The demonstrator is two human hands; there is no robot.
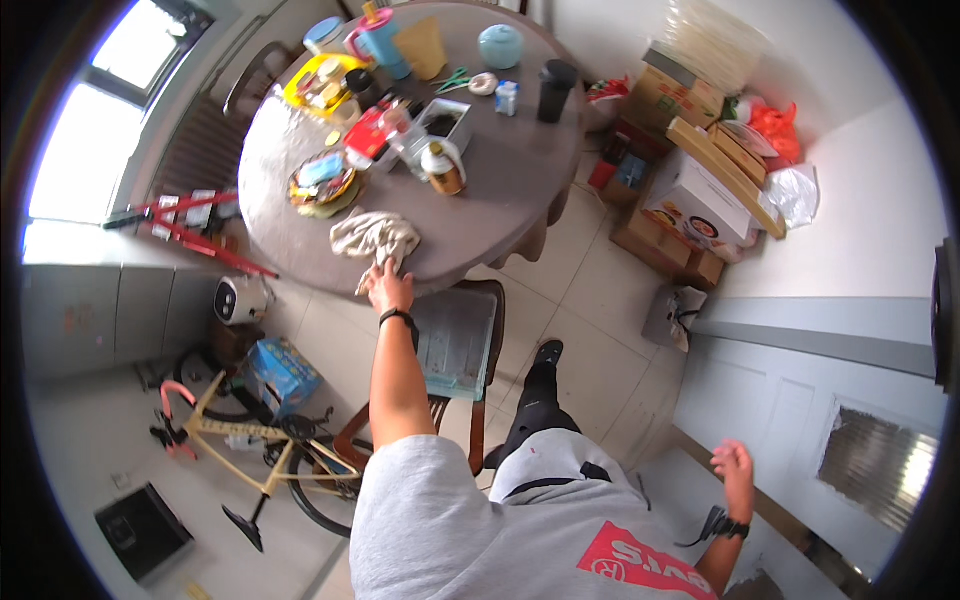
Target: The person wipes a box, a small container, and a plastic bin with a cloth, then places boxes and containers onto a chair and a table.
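My left hand point(391, 289) reaches to the near edge of the round table point(510, 210), its fingers on a crumpled beige cloth point(375, 236). The cloth bunches toward my fingers, and one end hangs at the table's edge. Off to the right, my right hand point(733, 461) is raised beside my body, holding nothing, with its fingers loosely bent. Beyond the cloth stand a plate of small items point(324, 180), a bottle with a brown label point(444, 169), a clear plastic bottle point(405, 139) and a white box point(448, 124).
A wooden chair point(495, 315) bearing a glass tank point(457, 345) stands below my left arm. To the left are a bicycle point(247, 431), a blue package point(283, 375) and a red folding frame point(202, 244). Cardboard boxes point(660, 240) pile up along the right wall, near a door point(787, 397).
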